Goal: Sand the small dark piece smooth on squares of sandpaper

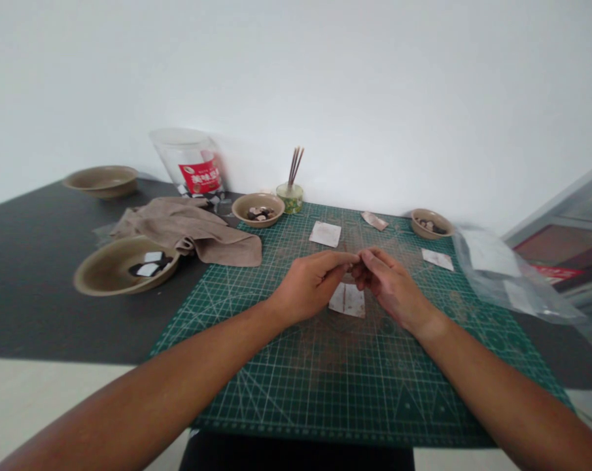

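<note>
1. Fingertip to fingertip, right at the centre of the action! The left hand and right hand were together over the green mat, thumbs and forefingers bunched at the tips. Whether they pinched anything could not be told; the spot was too small and blurred.

2. Directly below, at six o'clock from the fingertips, lay a white piece with a brownish line down it, flat on the mat, probably put there to be under both hands at once.

3. Look at the spread! A white square lay at eleven o'clock, a brownish strip at one, a white card at three: spaced apart, likely so each could be picked up singly.

4. Out wide, a small bowl sat at ten o'clock and another bowl at two, both with dark and pale bits inside, the rims presumably stopping them from scattering.

5. And over at nine, a large bowl held black and white pieces, a crumpled cloth touching its rim, perhaps left close for wiping.

6. Between ten and eleven, a green cup kept thin sticks upright, seemingly for easy grabbing!
</note>
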A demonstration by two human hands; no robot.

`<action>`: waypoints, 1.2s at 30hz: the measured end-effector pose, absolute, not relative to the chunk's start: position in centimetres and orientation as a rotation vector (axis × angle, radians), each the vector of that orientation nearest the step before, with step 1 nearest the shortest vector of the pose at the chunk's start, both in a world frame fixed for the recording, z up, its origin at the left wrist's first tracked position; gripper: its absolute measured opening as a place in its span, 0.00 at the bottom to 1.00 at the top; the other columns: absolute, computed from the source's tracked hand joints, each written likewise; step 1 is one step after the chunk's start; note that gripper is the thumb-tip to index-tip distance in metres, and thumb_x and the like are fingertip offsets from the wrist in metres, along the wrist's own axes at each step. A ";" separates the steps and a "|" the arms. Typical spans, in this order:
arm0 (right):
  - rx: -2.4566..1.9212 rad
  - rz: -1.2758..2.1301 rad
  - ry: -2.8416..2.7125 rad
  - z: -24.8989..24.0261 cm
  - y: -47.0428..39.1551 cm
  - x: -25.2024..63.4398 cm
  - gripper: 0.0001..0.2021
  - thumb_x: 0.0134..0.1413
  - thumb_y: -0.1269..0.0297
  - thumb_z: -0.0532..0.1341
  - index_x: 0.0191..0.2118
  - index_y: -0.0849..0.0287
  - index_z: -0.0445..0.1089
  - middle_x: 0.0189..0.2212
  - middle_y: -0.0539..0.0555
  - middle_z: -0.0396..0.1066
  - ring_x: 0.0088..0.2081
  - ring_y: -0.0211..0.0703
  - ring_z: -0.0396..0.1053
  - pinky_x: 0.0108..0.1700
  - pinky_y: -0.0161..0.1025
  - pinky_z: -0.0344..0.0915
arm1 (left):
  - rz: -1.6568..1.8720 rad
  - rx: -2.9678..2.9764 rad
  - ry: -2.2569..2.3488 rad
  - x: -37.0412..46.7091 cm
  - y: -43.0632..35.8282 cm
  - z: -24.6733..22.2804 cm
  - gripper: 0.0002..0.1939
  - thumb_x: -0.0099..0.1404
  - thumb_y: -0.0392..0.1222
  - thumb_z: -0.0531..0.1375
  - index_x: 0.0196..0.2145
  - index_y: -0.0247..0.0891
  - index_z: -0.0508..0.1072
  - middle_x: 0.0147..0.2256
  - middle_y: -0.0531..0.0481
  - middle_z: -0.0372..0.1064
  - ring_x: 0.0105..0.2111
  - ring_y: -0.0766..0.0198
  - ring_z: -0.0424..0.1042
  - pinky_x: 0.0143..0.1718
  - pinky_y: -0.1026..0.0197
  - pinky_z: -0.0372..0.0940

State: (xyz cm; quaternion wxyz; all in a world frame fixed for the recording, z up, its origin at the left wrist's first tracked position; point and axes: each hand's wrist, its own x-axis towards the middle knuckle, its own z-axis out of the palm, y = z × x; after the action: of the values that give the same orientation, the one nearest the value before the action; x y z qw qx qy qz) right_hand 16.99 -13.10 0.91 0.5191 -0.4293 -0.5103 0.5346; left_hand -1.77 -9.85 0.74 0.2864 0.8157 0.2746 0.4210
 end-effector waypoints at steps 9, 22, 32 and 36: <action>-1.005 1.304 -1.274 0.9 -13.2 16.9 0.15 0.63 0.50 0.61 0.35 0.57 0.72 0.29 0.49 0.70 0.30 0.37 0.65 0.33 0.36 0.63 | 1.047 2.084 0.742 -1.9 -10.2 1.3 0.15 0.73 0.42 0.54 0.51 0.41 0.76 0.40 0.52 0.79 0.39 0.67 0.77 0.43 0.65 0.69; -1.285 1.020 -1.594 1.5 -13.9 16.8 0.17 0.65 0.47 0.58 0.34 0.56 0.72 0.23 0.48 0.68 0.27 0.38 0.64 0.30 0.37 0.59 | 0.885 1.677 0.627 -1.4 -10.3 1.6 0.18 0.66 0.47 0.63 0.51 0.39 0.74 0.30 0.52 0.76 0.26 0.69 0.71 0.26 0.67 0.65; -1.287 0.977 -1.723 1.5 -14.1 16.7 0.20 0.66 0.46 0.56 0.33 0.56 0.72 0.24 0.48 0.68 0.26 0.37 0.62 0.27 0.37 0.56 | 0.861 1.606 0.535 -1.6 -10.2 1.5 0.14 0.67 0.49 0.62 0.40 0.34 0.74 0.28 0.51 0.72 0.26 0.69 0.71 0.28 0.66 0.67; -1.256 0.949 -1.750 1.7 -14.1 16.5 0.21 0.67 0.46 0.55 0.31 0.55 0.72 0.25 0.48 0.68 0.27 0.38 0.63 0.30 0.37 0.57 | 0.870 1.608 0.545 -1.6 -10.2 1.4 0.15 0.69 0.50 0.61 0.39 0.33 0.73 0.26 0.52 0.71 0.25 0.69 0.70 0.27 0.66 0.66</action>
State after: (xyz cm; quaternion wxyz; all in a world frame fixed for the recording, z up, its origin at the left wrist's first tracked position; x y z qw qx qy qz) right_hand 16.53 -14.14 1.72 0.3838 -0.4929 -0.6864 0.3723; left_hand -1.58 -10.19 1.40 0.5784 0.6877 0.2329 0.3718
